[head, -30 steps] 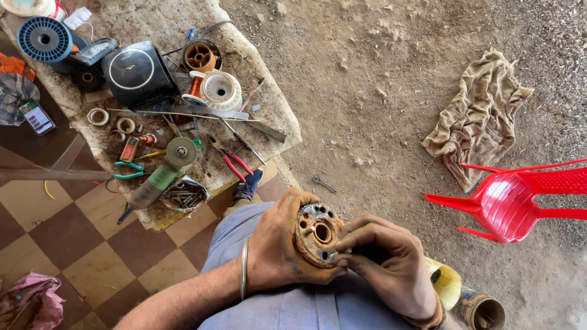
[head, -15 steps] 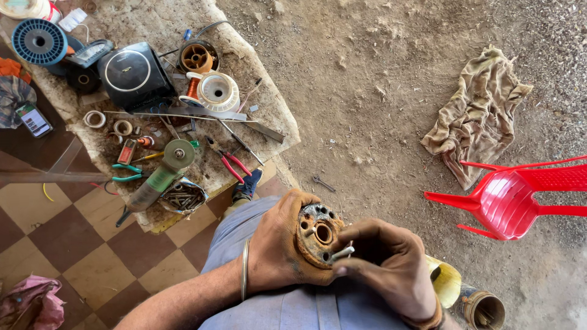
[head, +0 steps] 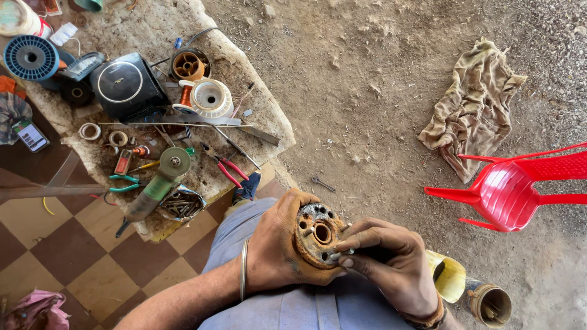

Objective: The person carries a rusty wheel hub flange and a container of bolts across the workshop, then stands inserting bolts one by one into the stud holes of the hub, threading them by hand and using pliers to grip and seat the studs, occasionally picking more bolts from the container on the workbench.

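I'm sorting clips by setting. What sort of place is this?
Probably an informal open-air repair workshop: dirt ground, a low stone slab strewn with a green angle grinder, red-handled pliers and wire spools, and a rusty round metal part held in both hands.

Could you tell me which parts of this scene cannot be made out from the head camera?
- Rusty round part: its rear side, hidden by the left hand.
- Small piece at the right hand: mostly covered by its fingertips.
- Red chair: cut off by the right edge.
- Pink cloth: cut off by the bottom edge.
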Tool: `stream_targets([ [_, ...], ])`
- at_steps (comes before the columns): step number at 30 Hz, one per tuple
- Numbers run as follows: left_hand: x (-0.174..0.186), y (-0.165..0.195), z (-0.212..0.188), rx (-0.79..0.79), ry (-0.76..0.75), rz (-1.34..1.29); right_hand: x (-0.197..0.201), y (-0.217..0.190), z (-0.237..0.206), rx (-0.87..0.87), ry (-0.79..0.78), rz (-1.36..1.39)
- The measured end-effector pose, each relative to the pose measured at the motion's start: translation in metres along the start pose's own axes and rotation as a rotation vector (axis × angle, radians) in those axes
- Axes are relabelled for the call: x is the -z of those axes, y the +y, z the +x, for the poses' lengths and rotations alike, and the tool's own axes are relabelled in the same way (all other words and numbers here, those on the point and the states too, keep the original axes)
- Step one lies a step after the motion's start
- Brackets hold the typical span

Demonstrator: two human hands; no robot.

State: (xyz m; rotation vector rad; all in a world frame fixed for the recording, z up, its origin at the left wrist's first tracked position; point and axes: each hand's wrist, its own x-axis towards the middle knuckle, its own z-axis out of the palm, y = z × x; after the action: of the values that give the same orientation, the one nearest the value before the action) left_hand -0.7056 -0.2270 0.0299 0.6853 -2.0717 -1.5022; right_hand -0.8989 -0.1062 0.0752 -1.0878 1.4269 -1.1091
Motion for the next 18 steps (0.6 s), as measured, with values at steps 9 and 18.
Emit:
stream_targets([
  [9,-0.002,0.002,0.001,-0.010,-0.019,0.019,0.002,0.007,-0.008,-0.037,0.084,-0.060],
  [18,0.001,0.000,0.000,-0.057,-0.006,0.050,-0.005,0.005,-0.009,-0.256,0.088,0.209],
])
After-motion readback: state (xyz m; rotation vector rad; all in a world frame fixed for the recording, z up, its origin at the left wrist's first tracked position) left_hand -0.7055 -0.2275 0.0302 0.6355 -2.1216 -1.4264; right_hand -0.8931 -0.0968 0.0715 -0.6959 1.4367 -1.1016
